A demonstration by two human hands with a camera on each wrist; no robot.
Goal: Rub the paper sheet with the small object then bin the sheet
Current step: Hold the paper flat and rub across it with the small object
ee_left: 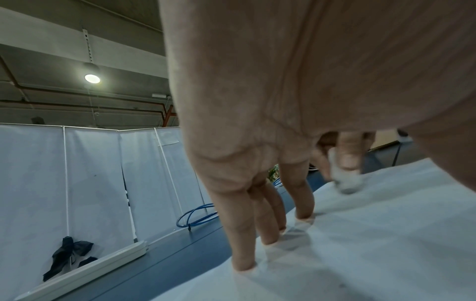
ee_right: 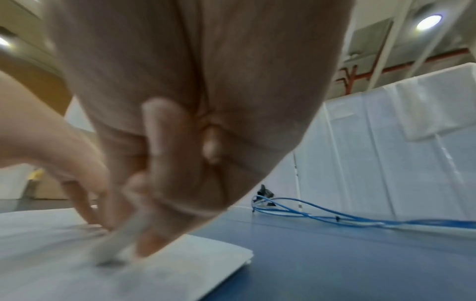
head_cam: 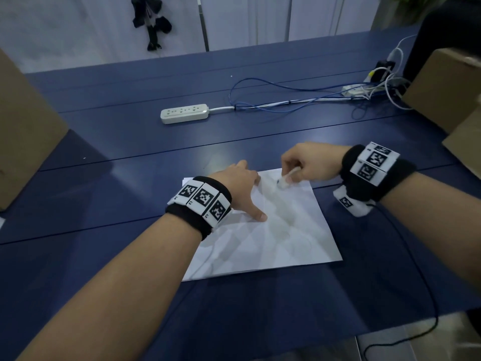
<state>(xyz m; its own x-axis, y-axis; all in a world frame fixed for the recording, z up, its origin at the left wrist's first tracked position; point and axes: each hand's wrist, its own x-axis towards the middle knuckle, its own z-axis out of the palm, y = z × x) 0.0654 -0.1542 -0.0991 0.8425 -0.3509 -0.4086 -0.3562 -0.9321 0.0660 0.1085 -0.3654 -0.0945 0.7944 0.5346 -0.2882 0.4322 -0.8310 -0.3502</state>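
Paper sheet (head_cam: 281,230) flat on desk (head_cam: 130,142). Left hand (head_cam: 240,185) spread, fingertips (ee_left: 243,264) pressing sheet. Right hand (head_cam: 309,164) pinching small white object (head_cam: 285,181), tip against sheet.

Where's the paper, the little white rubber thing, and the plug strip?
paper sheet (head_cam: 294,238), head view, bare middle of the sheet.
small white object (head_cam: 285,181), head view, lower end under the right hand's fingers.
power strip (head_cam: 184,113), head view, top face with sockets.

A creased white paper sheet (head_cam: 281,238) lies flat on the table, a small white object (head_cam: 284,181) touching its far edge.
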